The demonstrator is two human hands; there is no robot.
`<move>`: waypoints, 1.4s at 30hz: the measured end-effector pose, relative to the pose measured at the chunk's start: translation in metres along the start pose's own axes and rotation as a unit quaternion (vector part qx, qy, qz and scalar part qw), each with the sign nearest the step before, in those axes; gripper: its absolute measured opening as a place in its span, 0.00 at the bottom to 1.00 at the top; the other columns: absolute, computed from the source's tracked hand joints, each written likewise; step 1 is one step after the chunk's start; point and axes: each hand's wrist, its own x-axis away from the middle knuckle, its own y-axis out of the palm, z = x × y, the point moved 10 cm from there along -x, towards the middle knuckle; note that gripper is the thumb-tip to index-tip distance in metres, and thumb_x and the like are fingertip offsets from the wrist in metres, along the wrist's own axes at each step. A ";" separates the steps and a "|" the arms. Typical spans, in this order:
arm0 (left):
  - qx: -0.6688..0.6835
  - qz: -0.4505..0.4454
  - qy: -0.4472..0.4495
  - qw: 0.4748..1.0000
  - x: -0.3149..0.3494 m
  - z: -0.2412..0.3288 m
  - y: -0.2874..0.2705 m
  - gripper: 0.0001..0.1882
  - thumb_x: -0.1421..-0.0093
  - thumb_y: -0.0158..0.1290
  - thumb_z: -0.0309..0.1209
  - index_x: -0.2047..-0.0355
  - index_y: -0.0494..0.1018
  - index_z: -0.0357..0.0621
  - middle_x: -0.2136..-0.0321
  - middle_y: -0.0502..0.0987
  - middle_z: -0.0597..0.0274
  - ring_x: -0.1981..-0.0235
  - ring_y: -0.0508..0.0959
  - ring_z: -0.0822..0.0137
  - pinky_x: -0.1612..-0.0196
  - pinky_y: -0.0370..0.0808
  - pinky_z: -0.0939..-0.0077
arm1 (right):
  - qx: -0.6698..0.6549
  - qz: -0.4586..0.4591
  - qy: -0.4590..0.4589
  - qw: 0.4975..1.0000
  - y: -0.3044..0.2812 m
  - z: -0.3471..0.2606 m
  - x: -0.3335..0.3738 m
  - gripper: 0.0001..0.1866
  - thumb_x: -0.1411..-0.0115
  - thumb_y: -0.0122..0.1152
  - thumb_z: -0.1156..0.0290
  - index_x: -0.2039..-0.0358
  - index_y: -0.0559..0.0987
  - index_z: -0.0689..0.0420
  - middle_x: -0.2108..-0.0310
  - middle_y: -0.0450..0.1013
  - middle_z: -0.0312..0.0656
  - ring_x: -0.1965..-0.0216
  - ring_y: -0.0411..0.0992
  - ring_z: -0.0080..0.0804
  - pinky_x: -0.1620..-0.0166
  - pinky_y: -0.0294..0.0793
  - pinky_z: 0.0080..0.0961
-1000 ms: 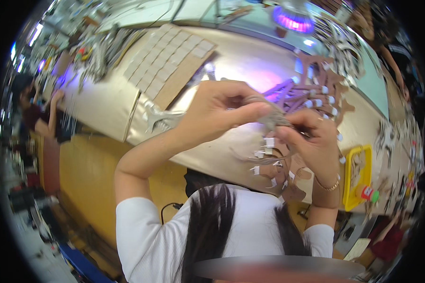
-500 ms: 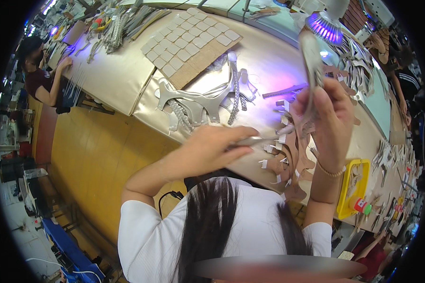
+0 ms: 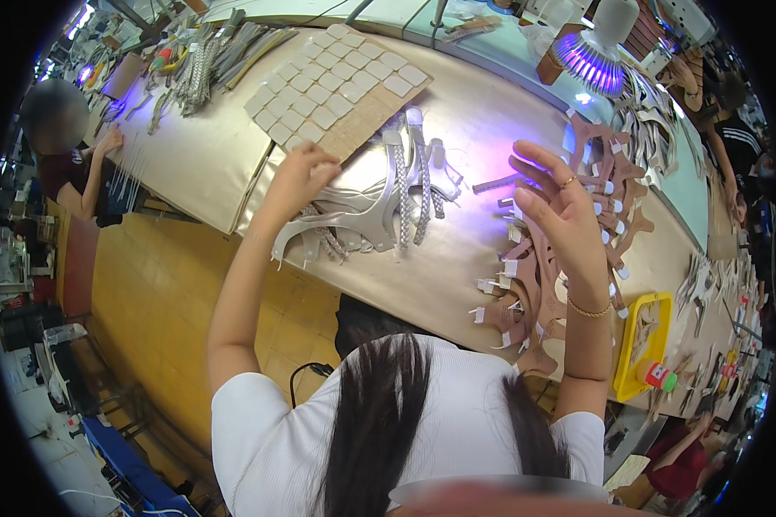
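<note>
My left hand (image 3: 303, 178) hovers over the near corner of a cardboard board (image 3: 359, 129) covered in rows of cream square pads (image 3: 328, 81). Its fingers are loosely bent, with nothing visible in them. Just below and right of it lies a pile of silver shoe-strap pieces (image 3: 366, 222) with braided straps (image 3: 421, 185). My right hand (image 3: 560, 207) is raised, palm turned inward, fingers spread and holding nothing. Beneath and beside it lie overlapping brown strap pieces (image 3: 535, 289) with white tabs at their ends.
A lamp with purple-blue light (image 3: 591, 62) hangs at the far right. A yellow tray (image 3: 622, 362) holds small pieces and a green-capped bottle (image 3: 655, 374). Bundled straps (image 3: 203, 65) lie far left, where another person (image 3: 69, 168) works. A glass panel (image 3: 681, 181) stands right.
A silver strap piece that was raised in my right hand now lies on the silver pile. My left hand has swung left and away from me; the right has opened.
</note>
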 end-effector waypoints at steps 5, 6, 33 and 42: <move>-0.024 0.081 0.032 0.996 -0.092 -0.004 0.023 0.16 0.46 0.57 0.36 0.63 0.77 0.38 0.70 0.75 0.51 0.70 0.76 0.57 0.64 0.72 0.68 | 0.023 -0.017 -0.053 0.998 0.003 -0.007 -0.001 0.17 0.44 0.61 0.74 0.54 0.74 0.62 0.51 0.68 0.41 0.52 0.68 0.26 0.48 0.68 0.25; -0.014 0.107 0.049 0.993 -0.110 -0.002 0.029 0.17 0.47 0.58 0.37 0.63 0.77 0.36 0.69 0.76 0.50 0.70 0.77 0.57 0.64 0.73 0.67 | 0.039 -0.021 -0.054 0.998 -0.001 -0.007 0.002 0.16 0.43 0.60 0.74 0.54 0.74 0.63 0.52 0.68 0.41 0.52 0.68 0.26 0.48 0.68 0.25; 0.502 -0.058 -0.239 0.829 -0.173 -0.071 0.077 0.07 0.42 0.55 0.29 0.63 0.71 0.44 0.72 0.75 0.67 0.69 0.76 0.74 0.68 0.71 0.82 | 0.673 0.076 -0.066 0.733 -0.094 0.113 -0.077 0.06 0.46 0.55 0.64 0.74 0.78 0.49 0.80 0.72 0.37 0.74 0.73 0.33 0.72 0.68 0.32; 0.538 -0.011 -0.189 0.821 -0.143 -0.044 0.036 0.09 0.42 0.55 0.29 0.62 0.70 0.43 0.71 0.75 0.65 0.69 0.75 0.73 0.67 0.70 0.82 | 0.702 0.033 0.026 0.711 -0.111 0.115 -0.096 0.18 0.44 0.54 0.49 0.74 0.80 0.51 0.79 0.74 0.40 0.74 0.74 0.34 0.71 0.70 0.33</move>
